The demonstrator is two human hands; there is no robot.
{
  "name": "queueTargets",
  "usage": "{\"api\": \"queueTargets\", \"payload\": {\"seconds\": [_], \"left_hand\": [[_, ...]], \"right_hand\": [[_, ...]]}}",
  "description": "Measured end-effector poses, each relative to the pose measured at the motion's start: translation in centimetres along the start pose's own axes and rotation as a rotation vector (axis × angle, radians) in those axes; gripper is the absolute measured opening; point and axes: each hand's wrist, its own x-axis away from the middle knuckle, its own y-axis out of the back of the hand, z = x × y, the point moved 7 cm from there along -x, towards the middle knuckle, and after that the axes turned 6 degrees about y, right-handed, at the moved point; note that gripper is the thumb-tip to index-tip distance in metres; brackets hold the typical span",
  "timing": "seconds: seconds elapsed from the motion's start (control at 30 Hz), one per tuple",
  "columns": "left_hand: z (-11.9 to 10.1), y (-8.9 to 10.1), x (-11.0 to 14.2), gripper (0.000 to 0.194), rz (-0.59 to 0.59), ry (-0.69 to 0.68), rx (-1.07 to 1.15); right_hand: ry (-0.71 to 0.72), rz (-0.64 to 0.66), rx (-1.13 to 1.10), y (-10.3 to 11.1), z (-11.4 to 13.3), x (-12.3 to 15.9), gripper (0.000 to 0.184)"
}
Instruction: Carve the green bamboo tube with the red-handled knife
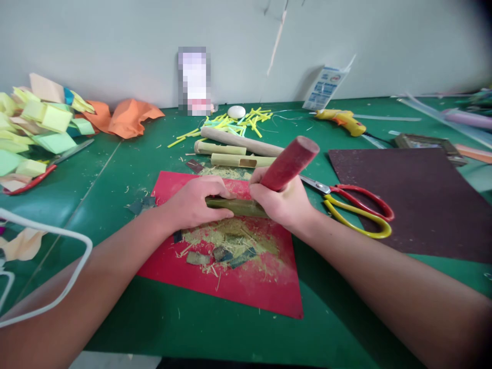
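A length of green bamboo [246, 207] lies across a red sheet [277, 292], with pale shavings and dust below it. My left hand [200, 202] is closed round the bamboo's left part. My right hand [282, 197] is wrapped round a thick red handle [292, 161] that slants up to the right. The lower end of that handle is hidden by the fingers, close against the bamboo's right part. Dark green scraps [230, 254] lie among the shavings. Beyond my hands is a cut bamboo tube [238, 160] with a rectangular opening.
Scissors [359, 205] with red and yellow handles lie by my right wrist, partly over a dark brown sheet [415, 189]. A yellow glue gun [340, 122], yellow strips [257, 120] and a white egg-shaped object [236, 111] sit behind. Folded paper pieces [49, 120] heap at left, near a white frame [79, 238].
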Motion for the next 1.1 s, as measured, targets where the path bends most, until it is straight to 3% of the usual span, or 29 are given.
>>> {"api": "queueTargets", "payload": {"seconds": [0.13,0.4,1.1], "left_hand": [[-0.1,0.0,0.1,0.025,-0.008,-0.015,0.000],[-0.2,0.0,-0.1,0.017,0.018,0.011,0.000],[0.1,-0.1,-0.2,0.019,0.030,0.056,0.009]], "right_hand": [[-0.003,0.043,-0.057,-0.2,0.1,-0.2,0.014],[0.014,0.289,-0.163,-2.0,0.3,-0.6,0.018],[0.072,0.240,-0.132,-2.2,0.4,-0.1,0.009]]}}
